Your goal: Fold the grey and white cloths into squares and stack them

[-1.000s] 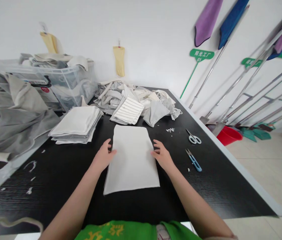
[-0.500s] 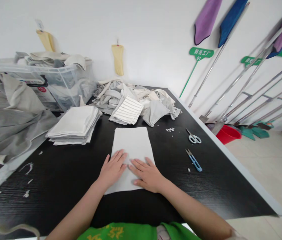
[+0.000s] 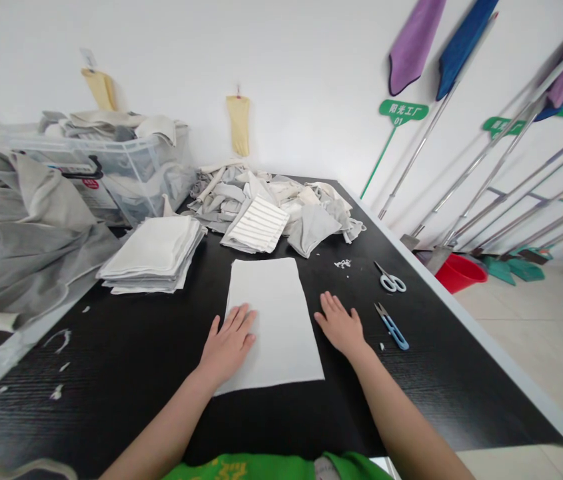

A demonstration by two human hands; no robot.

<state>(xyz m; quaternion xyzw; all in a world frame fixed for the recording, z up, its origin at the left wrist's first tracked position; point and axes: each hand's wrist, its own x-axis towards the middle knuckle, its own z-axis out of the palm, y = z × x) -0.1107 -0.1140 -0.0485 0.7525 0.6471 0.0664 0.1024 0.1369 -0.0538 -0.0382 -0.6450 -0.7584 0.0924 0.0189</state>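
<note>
A white rectangular cloth (image 3: 276, 320) lies flat on the black table (image 3: 141, 373) in front of me. My left hand (image 3: 228, 343) rests palm down on its left edge, fingers spread. My right hand (image 3: 341, 323) is off the cloth, just to its right, over the bare tabletop with fingers stretched out and nothing held. Farther right lie blue thread snips (image 3: 392, 327) and a pair of scissors (image 3: 390, 277) with pale handles.
A stack of white cloths (image 3: 154, 253) sits left of centre. Behind are a heap of grey and white cloths (image 3: 226, 197), a striped folded cloth (image 3: 256, 223) and a clear plastic bin (image 3: 146, 173). Thread scraps (image 3: 342, 264) dot the table. A red bucket (image 3: 461, 272) stands beyond the right edge.
My right hand has left the cloth and moved right onto the table beside it. My left hand stays on the cloth's left side. The view has tilted slightly.
</note>
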